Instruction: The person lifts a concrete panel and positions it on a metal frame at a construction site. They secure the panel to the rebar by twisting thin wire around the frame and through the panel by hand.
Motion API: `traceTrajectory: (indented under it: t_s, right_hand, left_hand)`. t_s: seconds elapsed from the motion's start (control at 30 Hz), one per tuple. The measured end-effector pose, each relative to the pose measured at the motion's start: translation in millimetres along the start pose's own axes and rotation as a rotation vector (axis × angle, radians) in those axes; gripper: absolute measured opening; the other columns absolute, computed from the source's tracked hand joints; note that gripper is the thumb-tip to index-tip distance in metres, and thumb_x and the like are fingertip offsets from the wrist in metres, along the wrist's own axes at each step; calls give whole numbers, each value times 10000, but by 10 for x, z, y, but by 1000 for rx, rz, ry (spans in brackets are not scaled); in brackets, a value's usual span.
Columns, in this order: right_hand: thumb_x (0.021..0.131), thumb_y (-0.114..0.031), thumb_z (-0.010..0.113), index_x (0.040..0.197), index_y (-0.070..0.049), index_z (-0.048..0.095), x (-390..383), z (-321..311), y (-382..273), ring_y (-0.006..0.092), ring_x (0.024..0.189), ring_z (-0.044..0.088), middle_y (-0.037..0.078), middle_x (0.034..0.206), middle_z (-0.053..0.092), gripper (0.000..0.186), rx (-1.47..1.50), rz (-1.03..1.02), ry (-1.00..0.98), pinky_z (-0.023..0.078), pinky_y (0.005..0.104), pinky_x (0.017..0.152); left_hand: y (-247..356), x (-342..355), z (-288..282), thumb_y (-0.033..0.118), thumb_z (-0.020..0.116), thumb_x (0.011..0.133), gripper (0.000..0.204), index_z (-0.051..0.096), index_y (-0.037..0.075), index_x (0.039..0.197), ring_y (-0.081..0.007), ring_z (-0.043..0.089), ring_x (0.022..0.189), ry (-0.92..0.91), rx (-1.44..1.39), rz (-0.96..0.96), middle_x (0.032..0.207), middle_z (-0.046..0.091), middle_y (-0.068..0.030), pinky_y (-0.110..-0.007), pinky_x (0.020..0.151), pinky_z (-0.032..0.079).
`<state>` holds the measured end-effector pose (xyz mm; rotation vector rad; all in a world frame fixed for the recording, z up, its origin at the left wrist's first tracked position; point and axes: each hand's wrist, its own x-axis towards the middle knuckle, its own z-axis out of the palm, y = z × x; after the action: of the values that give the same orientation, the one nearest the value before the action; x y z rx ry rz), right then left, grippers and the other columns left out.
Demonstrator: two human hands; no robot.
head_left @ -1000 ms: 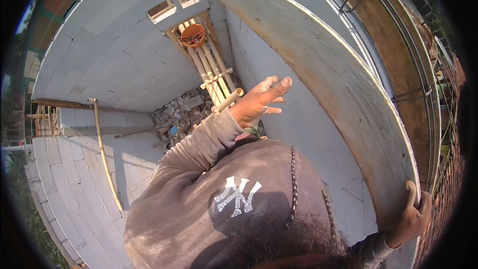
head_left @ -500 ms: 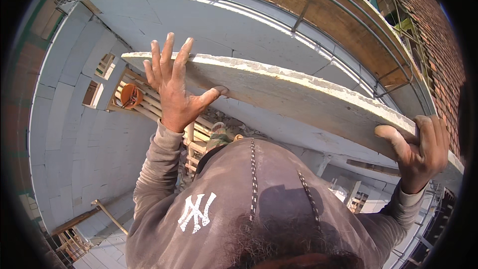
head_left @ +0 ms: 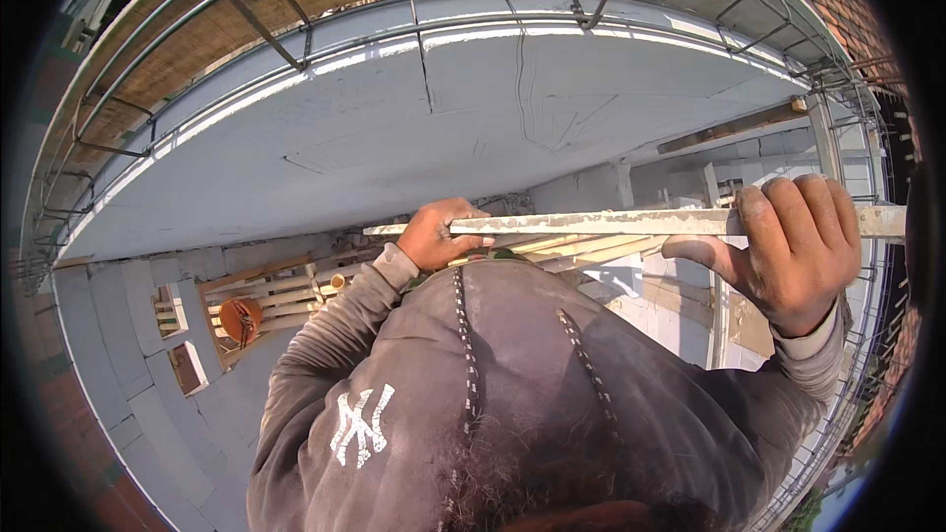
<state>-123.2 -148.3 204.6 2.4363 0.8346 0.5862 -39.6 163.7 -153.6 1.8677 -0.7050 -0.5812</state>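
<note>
- In the head view, grasping the board point(head_left: 591, 224) with both hands, thumbs on the near side, fingers over the far side, likely to steady it edge-up.
- Clasping near its left end with the left hand point(head_left: 440, 234), well apart from the right hand point(head_left: 798, 246), clamped further right, presumably to spread the weight.
- Spanning between both hands, beyond the hoodie point(head_left: 537, 335), and running on past the right one.
</note>
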Motion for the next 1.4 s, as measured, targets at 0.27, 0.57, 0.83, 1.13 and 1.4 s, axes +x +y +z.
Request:
traceTrajectory:
  t_s: [0.27,0.57,0.83,1.13,1.4]
  right_hand:
    - [888,-575,823,1153,45,726,-1351,-283,26,334,1121,707,182,1146,764,681,-54,999,456,511,513,1070]
    - [944,-688,691,1524,-29,485,-2064,326,332,290,1338,605,174,1505,580,902,719,1582,1268,437,580,1203]
    - [991,-859,376,1595,-210,426,-2644,1797,-65,271,1428,495,64,1606,458,889,777,1598,1314,431,487,1219]
    - [1110,-687,324,1558,-87,442,-3144,3854,-826,276,1350,524,104,1531,496,759,769,1821,959,381,444,1212]
    - [1074,-659,493,1470,82,544,-2493,4400,-569,302,1271,597,177,1450,611,841,1097,2038,1269,453,411,1121]
  left_hand:
    - [136,785,928,228,850,934,295,781,-3,1104,-236,703,918,-284,-238,297,1002,750,-126,-378,817,553]
    - [43,1494,1975,441,827,924,514,765,1,1183,-383,663,1133,-320,-110,333,1155,725,-186,-470,986,527]
    - [-1069,1238,1217,572,738,964,833,573,-65,1475,-398,632,1334,-484,207,-393,1445,641,-280,-458,1115,501]
    - [-2864,-1192,-499,632,673,937,625,800,51,1127,-391,703,1194,-34,531,-1049,1207,761,-239,-459,1023,525]
    - [-3469,-2538,210,572,626,1030,605,703,35,1298,-274,740,1057,421,-435,-1245,1198,783,-100,-445,844,607]
